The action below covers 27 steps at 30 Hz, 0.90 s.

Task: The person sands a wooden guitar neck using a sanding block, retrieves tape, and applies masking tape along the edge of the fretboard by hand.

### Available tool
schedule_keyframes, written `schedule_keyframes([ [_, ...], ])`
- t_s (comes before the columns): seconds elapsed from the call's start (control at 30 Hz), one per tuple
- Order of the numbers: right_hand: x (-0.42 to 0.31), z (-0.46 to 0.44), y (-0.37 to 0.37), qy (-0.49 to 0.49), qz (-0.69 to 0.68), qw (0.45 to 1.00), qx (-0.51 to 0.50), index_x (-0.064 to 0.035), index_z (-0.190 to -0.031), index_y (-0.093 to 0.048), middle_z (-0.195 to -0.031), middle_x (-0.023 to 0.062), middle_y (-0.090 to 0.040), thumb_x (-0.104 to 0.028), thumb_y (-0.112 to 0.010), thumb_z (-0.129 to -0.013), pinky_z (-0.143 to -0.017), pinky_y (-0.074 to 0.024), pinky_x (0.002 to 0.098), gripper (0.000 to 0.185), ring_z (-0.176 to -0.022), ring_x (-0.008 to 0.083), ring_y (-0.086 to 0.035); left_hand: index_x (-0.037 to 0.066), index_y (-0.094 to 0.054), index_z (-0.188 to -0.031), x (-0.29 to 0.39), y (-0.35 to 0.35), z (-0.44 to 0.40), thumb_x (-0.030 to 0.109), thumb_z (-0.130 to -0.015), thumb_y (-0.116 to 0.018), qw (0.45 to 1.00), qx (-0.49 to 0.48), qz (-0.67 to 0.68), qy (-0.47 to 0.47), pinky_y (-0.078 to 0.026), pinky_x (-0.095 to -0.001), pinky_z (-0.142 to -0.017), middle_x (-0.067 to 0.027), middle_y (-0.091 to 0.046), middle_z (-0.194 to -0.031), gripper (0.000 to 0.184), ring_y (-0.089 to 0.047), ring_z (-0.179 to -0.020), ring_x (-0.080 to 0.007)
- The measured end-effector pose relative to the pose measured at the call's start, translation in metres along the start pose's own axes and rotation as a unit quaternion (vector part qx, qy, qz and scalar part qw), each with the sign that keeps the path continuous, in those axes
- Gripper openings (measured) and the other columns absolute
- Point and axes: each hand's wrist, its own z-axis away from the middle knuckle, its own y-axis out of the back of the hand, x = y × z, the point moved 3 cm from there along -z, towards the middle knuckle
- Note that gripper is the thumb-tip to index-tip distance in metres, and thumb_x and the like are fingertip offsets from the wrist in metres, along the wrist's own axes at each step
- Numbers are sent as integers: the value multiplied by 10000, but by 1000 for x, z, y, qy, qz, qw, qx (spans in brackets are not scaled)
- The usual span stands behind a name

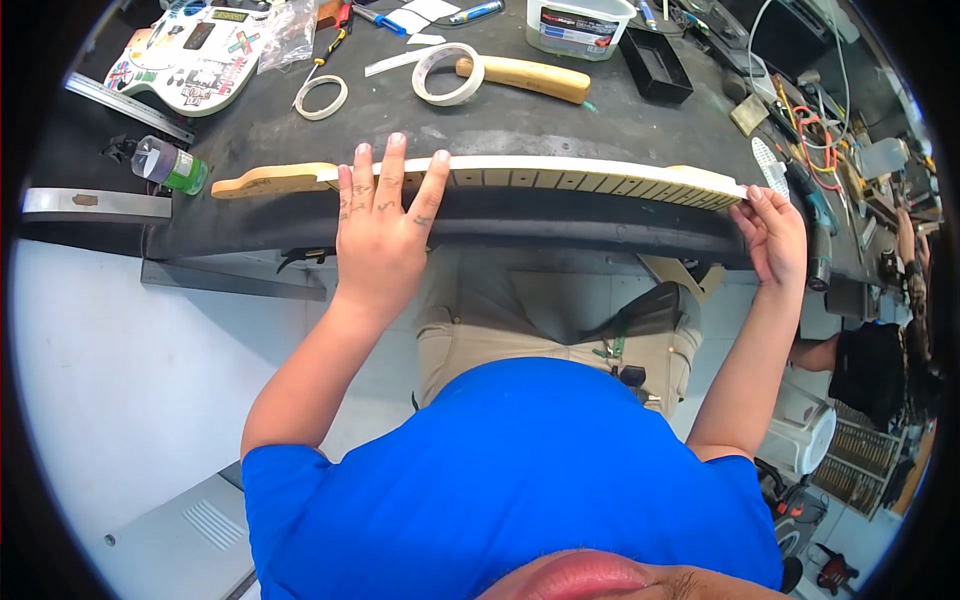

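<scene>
A pale wooden guitar neck (570, 181) with dark fret lines lies across the bench's near edge, its headstock (270, 180) to the left. A white strip, which looks like masking tape (520, 163), runs along its far side. My left hand (385, 220) rests flat over the neck near the headstock, fingers spread. At the opposite end, my right hand (772, 230) pinches the neck's tip between thumb and fingers. Whether it grips the strip's end too, I cannot tell.
On the dark bench (300, 140) lie a large tape roll (448, 98), a smaller roll (321, 112) and a wooden piece (540, 80). A white guitar body (190, 60), a green bottle (170, 165), a black tray (655, 65) and a plastic tub (578, 28) surround them. Tools crowd the right.
</scene>
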Motion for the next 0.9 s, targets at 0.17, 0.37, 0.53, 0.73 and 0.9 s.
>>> schedule_keyframes([
  [0.17, 6, -2, 4, 8, -12, 1000, -2, 32, -1144, -712, -1128, 116, -787, -119, -760, -1066, -934, -654, 337, 177, -957, 161, -749, 277, -568, -1648, -3, 0, 1, -104, -932, -611, 1000, 3, 2, -7, -372, -695, -1244, -243, -519, -1668, 813, -506, -1482, -576],
  [0.37, 8, -1, 5, 15, -17, 1000, -1, 40, -1137, -721, -1127, 120, -792, -117, -770, -1059, -934, -663, 343, 182, -945, 162, -754, 287, -566, -1649, -3, 3, 0, -96, -943, -616, 1000, -9, 3, -15, -377, -703, -1240, -199, -537, -1668, 805, -511, -1476, -578],
  [0.53, 8, -1, 3, 17, -16, 1000, 7, 42, -1129, -728, -1100, 109, -793, -110, -773, -1055, -914, -668, 335, 175, -926, 156, -753, 277, -547, -1660, -4, 3, -1, -103, -938, -614, 999, -21, 9, -24, -365, -727, -1235, -171, -522, -1688, 818, -495, -1475, -603],
  [0.73, 9, -1, 3, 18, -16, 1000, 12, 40, -1137, -729, -1082, 103, -791, -109, -778, -1052, -912, -664, 328, 179, -922, 148, -745, 191, -477, -1693, 11, -2, -1, -20, -926, -682, 999, -36, 14, 16, -275, -807, -1234, -226, -451, -1701, 822, -357, -1509, -699],
  [0.9, 8, 1, 0, 19, -18, 1000, 11, 43, -1156, -726, -1095, 105, -786, -117, -784, -1049, -926, -657, 324, 201, -943, 146, -740, 213, -381, -1741, 15, -8, -1, 15, -917, -714, 999, -33, 23, 31, -191, -848, -1234, -220, -359, -1747, 911, -262, -1556, -697],
])
